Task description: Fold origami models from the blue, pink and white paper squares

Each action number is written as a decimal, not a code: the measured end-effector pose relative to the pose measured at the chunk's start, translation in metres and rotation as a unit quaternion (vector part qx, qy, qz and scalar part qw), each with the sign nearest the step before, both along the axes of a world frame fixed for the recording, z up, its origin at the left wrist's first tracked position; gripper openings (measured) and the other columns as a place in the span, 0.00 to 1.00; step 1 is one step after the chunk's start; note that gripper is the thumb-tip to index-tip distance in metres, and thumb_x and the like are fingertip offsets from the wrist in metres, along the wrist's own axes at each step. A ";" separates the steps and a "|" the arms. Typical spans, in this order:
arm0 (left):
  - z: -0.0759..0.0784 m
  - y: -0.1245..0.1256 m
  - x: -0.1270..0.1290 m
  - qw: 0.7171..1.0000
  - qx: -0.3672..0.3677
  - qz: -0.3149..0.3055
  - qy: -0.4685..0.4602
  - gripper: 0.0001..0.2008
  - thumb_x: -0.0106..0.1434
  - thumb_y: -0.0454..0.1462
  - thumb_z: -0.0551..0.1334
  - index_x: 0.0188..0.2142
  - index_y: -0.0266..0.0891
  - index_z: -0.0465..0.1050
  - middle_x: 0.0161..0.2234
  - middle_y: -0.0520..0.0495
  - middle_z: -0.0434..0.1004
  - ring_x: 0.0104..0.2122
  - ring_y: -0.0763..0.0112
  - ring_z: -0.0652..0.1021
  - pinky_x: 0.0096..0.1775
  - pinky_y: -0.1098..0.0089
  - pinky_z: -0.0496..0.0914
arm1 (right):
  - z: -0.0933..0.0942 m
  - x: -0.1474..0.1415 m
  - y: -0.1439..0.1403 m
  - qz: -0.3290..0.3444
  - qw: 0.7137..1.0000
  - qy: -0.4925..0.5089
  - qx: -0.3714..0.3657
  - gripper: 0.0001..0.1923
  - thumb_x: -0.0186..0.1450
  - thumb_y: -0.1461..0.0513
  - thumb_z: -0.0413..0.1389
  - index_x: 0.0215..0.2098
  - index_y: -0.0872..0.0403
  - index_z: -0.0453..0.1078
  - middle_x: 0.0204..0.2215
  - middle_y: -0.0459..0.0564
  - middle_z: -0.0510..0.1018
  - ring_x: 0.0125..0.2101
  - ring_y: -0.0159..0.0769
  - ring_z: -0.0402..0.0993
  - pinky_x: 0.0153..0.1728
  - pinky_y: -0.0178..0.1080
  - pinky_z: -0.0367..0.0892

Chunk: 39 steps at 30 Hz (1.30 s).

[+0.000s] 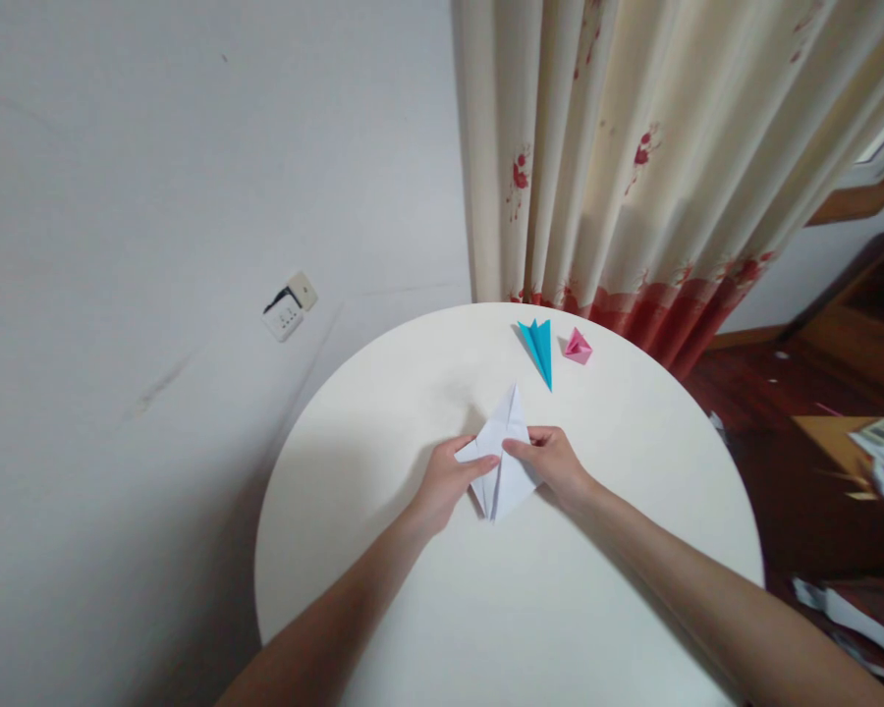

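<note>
Two hands on a folded paper at the middle of a round table.

The folded paper (502, 454) lies on the table (413, 609) near its centre, its point aimed at twelve o'clock. The left hand (446, 483) touches it from eight o'clock, the right hand (552, 462) from three o'clock. Toward one o'clock from the paper, near the far rim, lies a paper dart (539, 346), with a small folded flower (578, 347) just beside it at its three o'clock. A curtain (634, 157) hangs behind the table at twelve to two o'clock. A wall socket (290, 306) sits at ten o'clock, well apart.

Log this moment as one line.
left hand on white folded paper | right hand pinching it | blue, pink folds behind | round table
</note>
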<state>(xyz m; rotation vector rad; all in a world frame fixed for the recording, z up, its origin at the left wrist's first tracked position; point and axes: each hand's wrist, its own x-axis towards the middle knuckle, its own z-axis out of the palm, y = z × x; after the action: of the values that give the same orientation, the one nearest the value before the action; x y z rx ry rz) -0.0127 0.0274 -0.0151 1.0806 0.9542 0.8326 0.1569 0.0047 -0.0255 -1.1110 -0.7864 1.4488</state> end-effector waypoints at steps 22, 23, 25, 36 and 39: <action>-0.007 -0.001 0.003 0.993 0.042 -0.022 0.108 0.18 0.48 0.39 0.72 0.39 0.33 0.80 0.37 0.40 0.83 0.33 0.60 0.80 0.32 0.68 0.71 | -0.005 0.000 0.006 -0.094 0.995 0.002 0.013 0.19 0.50 0.53 0.69 0.31 0.59 0.78 0.27 0.54 0.82 0.26 0.40 0.76 0.29 0.40 0.70; -0.008 -0.001 0.002 0.993 0.041 -0.031 0.109 0.18 0.48 0.39 0.72 0.39 0.33 0.80 0.37 0.41 0.83 0.34 0.59 0.80 0.33 0.68 0.71 | -0.005 0.002 0.007 -0.097 0.995 0.008 0.015 0.18 0.50 0.53 0.69 0.31 0.59 0.78 0.26 0.53 0.81 0.25 0.39 0.76 0.28 0.39 0.69; -0.009 0.000 0.000 0.992 0.037 -0.055 0.107 0.18 0.49 0.39 0.72 0.40 0.34 0.80 0.36 0.41 0.83 0.35 0.59 0.80 0.35 0.67 0.72 | -0.005 0.005 0.008 -0.107 0.994 0.014 0.019 0.17 0.50 0.53 0.69 0.28 0.58 0.77 0.23 0.50 0.79 0.23 0.37 0.73 0.26 0.37 0.67; -0.005 0.002 -0.008 0.985 0.020 -0.143 0.099 0.22 0.47 0.37 0.74 0.42 0.34 0.79 0.42 0.40 0.82 0.39 0.59 0.80 0.40 0.66 0.71 | -0.003 0.046 0.026 -0.203 0.975 -0.051 0.077 0.16 0.51 0.51 0.67 0.26 0.56 0.77 0.24 0.48 0.77 0.25 0.32 0.69 0.25 0.34 0.62; -0.006 0.003 -0.010 0.984 0.020 -0.138 0.110 0.21 0.46 0.38 0.74 0.40 0.33 0.80 0.39 0.40 0.82 0.36 0.59 0.80 0.36 0.67 0.71 | -0.001 0.057 0.028 -0.235 0.969 -0.033 0.062 0.17 0.52 0.50 0.66 0.28 0.56 0.77 0.25 0.49 0.78 0.25 0.31 0.70 0.24 0.32 0.61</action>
<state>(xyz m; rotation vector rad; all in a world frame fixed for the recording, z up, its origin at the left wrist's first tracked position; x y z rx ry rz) -0.0222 0.0302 -0.0207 1.3258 0.9459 0.5130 0.2141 0.0326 -0.0267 -1.1589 -0.5972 0.9575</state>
